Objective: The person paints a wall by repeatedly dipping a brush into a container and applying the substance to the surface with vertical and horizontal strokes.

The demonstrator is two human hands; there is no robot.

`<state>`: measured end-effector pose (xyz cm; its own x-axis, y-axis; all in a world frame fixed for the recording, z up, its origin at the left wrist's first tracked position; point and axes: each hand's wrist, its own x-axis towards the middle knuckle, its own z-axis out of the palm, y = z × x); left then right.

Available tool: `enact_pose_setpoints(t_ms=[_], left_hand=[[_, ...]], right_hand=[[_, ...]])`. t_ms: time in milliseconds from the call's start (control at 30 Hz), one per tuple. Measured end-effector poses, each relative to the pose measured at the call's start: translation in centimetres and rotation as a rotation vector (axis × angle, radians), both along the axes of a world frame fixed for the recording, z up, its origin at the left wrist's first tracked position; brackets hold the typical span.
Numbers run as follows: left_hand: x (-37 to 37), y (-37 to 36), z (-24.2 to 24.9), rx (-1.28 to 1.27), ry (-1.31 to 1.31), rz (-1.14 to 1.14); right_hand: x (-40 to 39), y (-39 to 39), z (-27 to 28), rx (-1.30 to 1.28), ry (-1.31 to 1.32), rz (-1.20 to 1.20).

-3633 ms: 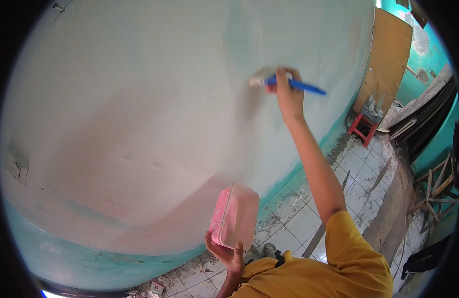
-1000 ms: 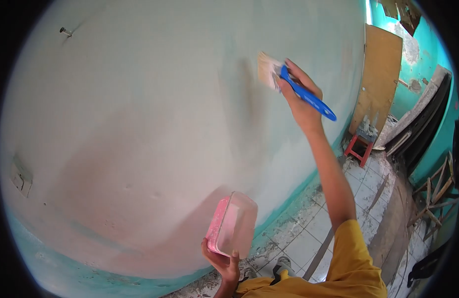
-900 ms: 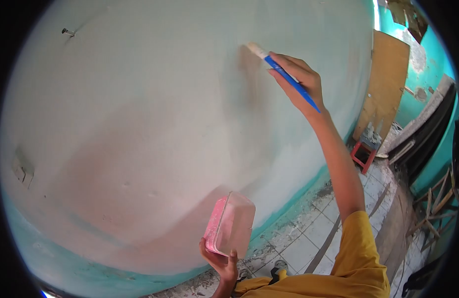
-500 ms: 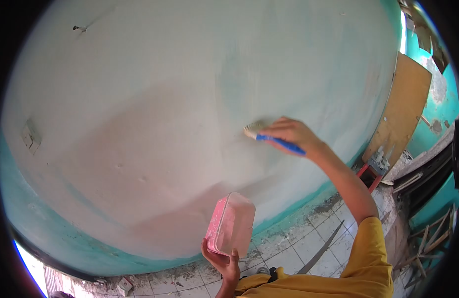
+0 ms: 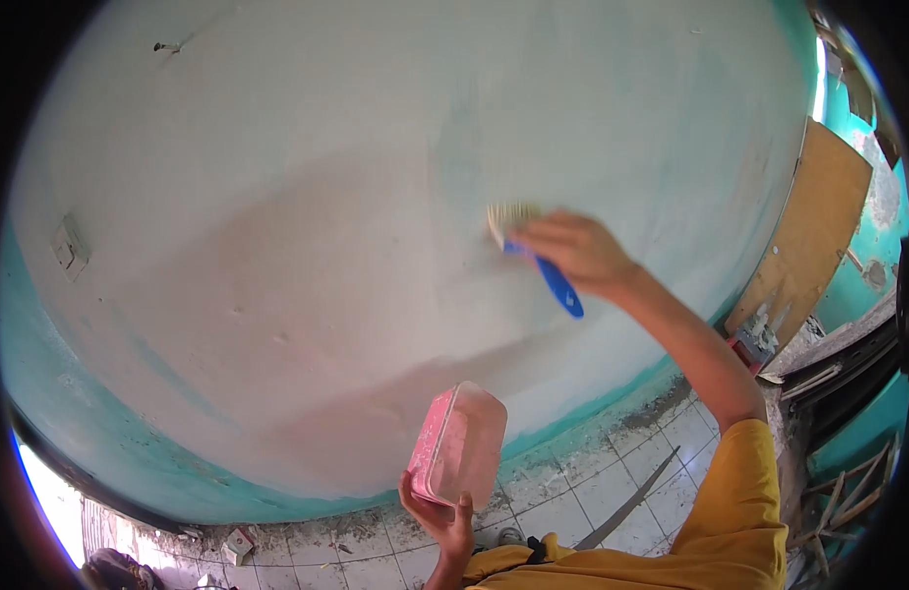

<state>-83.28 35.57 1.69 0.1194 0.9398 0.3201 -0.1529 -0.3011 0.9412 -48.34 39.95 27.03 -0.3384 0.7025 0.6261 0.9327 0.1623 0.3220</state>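
Note:
My right hand [image 5: 572, 251] is wrapped round a paintbrush [image 5: 560, 287] with a blue handle and pale bristles. The bristles are at the wall [image 5: 307, 246], where whitish paint lies thinly over turquoise; blur hides whether they press on it. Lower down, my left hand [image 5: 439, 516] grips the bottom end of a pink plastic container [image 5: 459, 442], thumb on one side and fingers on the other. The container is tilted, its outside spotted with white, and pale pink shows inside it.
A switch plate [image 5: 69, 248] sits on the wall at left, and a hook-like fitting [image 5: 166, 47] sticks out higher up. At right, a wooden board [image 5: 813, 221] leans near a paint-smeared box [image 5: 754, 339]. Dirty white tiles [image 5: 553, 516] cover the floor, with wooden sticks [image 5: 852, 492] beyond.
My right hand has swept the brush slightly upward on the wall, and its handle now points more steeply down. The left hand and the container have stayed nearly still. The view has shifted slightly.

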Motion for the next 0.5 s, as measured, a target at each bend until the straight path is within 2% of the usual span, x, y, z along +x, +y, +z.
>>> enact_pose_setpoints(t_ms=[67, 133, 167, 200, 267, 333, 367, 467, 500], left_hand=[[-0.1, 0.2, -0.3, 0.004, -0.029, -0.021], [0.1, -0.2, 0.7, 0.004, -0.03, -0.016], [0.2, -0.2, 0.9, 0.003, -0.029, -0.015], [0.1, -0.3, 0.8, 0.002, -0.031, -0.015], [0.1, -0.4, 1.1, -0.009, -0.066, -0.041], [0.1, -0.5, 1.8, 0.003, -0.055, -0.041], [0.2, -0.4, 2.0, 0.013, -0.045, -0.041], [0.3, 0.0, 0.4, 0.018, -0.031, -0.009], [0.2, 0.1, 0.5, 0.025, -0.033, -0.01]], right_hand=[[0.4, -0.3, -2.5, -0.067, 0.012, 0.054], [0.7, -0.7, -2.2, -0.141, 0.08, 0.09], [1.5, -0.4, -1.4, -0.051, 0.069, 0.125], [2.0, -0.4, 1.3, -0.066, 0.057, 0.082], [1.9, -0.2, 7.4, 0.159, 0.185, 0.108], [2.0, 0.5, 13.1, 0.379, 0.043, 0.129], [1.8, 0.6, 15.3, 0.449, 0.105, 0.17], [-0.1, 1.0, 16.5, 0.582, 0.026, 0.14], [0.0, 0.7, 15.4, 0.592, -0.089, 0.081]])
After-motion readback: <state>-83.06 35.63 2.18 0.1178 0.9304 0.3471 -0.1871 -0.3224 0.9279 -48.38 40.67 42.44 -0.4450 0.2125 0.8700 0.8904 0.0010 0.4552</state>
